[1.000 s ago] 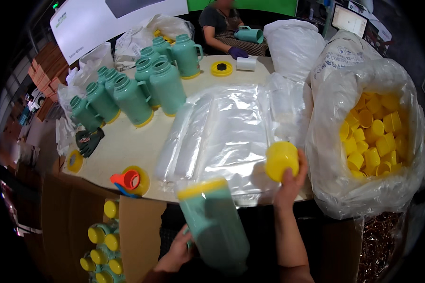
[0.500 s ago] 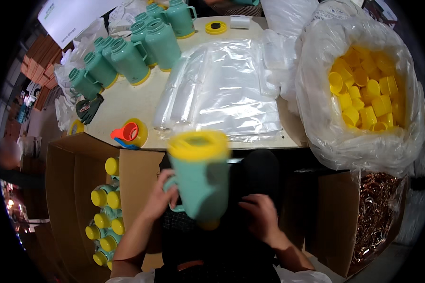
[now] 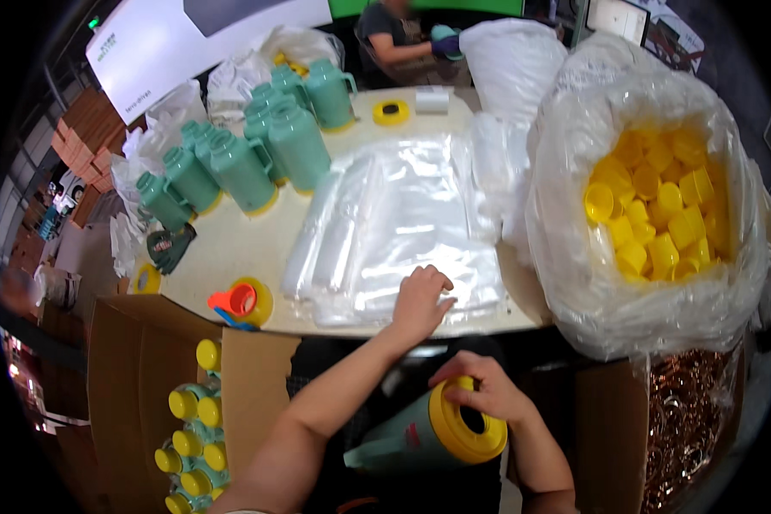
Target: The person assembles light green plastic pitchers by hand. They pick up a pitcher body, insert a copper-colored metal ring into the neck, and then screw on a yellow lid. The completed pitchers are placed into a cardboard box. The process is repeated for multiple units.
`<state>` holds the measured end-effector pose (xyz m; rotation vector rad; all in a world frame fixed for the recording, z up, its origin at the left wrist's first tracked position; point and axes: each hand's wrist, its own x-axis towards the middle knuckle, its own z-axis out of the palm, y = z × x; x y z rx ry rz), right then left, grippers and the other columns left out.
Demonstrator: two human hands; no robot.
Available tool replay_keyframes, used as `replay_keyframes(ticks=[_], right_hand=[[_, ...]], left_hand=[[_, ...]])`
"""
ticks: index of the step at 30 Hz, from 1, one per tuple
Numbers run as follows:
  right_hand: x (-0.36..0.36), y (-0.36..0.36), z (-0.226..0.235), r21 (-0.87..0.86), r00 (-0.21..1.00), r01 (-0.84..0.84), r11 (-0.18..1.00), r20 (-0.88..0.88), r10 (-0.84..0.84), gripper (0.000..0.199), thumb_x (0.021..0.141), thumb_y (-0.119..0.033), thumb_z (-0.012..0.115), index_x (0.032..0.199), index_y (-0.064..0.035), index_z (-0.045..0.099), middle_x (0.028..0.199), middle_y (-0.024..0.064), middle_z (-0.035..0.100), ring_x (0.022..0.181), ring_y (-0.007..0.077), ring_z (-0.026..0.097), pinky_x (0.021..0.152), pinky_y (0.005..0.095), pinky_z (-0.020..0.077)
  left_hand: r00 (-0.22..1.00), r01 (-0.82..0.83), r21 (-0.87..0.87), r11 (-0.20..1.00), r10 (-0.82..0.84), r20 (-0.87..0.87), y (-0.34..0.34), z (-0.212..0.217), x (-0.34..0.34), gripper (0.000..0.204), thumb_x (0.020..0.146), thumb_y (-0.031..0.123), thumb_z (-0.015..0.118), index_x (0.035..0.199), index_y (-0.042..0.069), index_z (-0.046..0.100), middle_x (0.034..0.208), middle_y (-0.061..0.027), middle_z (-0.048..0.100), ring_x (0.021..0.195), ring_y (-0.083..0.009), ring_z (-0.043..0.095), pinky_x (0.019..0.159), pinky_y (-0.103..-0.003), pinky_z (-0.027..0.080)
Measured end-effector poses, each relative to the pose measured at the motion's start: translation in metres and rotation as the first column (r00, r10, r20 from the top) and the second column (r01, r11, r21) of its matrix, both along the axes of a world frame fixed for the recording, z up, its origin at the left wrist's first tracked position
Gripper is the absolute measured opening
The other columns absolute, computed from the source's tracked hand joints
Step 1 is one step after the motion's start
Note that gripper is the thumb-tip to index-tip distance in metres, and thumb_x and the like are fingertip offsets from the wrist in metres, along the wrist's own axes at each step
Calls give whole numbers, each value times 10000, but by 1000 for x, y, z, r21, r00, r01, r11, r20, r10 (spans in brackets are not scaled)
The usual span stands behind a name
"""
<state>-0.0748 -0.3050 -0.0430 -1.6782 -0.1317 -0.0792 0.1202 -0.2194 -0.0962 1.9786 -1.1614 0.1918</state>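
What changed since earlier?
The left hand let go of the green flask and reached forward to the clear bags. The right hand, no longer holding a yellow cup, grips the flask's yellow end; the flask shifted right, tipping sideways. Standing flasks stayed.

We count ten green jugs (image 3: 240, 176) at upper left, one held jug (image 3: 396, 435) at lower centre, nine yellow caps (image 3: 188, 443) at lower left, two boxes (image 3: 261, 377) along the bottom; cups (image 3: 670, 199) at right and bags (image 3: 411, 206) at centre we cannot number.
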Motion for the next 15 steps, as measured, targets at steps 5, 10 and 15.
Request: replay_keyframes(ticks=[5, 10, 15], right_hand=[[2, -19, -8, 224, 975, 72, 972, -221, -21, 149, 874, -87, 698, 980, 12, 730, 896, 75, 705, 839, 135, 649, 777, 279, 512], [25, -8, -26, -62, 726, 659, 750, -207, -655, 122, 850, -69, 765, 902, 25, 706, 755, 59, 685, 695, 90, 614, 667, 243, 492], [20, -10, -61, 17, 755, 656, 755, -52, -654, 150, 814, -40, 783, 933, 26, 721, 754, 71, 661, 690, 102, 569, 653, 257, 465]], left_hand=[[981, -32, 251, 968, 79, -179, -29, -51, 37, 130, 887, 168, 655, 867, 42, 684, 875, -140, 678, 894, -362, 650, 792, -449, 513], [623, -11, -253, 967, -191, -759, -3, -21, 27, 261, 995, 173, 523, 897, -18, 672, 895, -148, 741, 852, -233, 708, 766, -356, 535], [302, 157, -243, 957, -281, -911, 35, 10, -48, 277, 1023, 158, 487, 917, -23, 668, 974, -132, 737, 881, -199, 695, 804, -319, 540]])
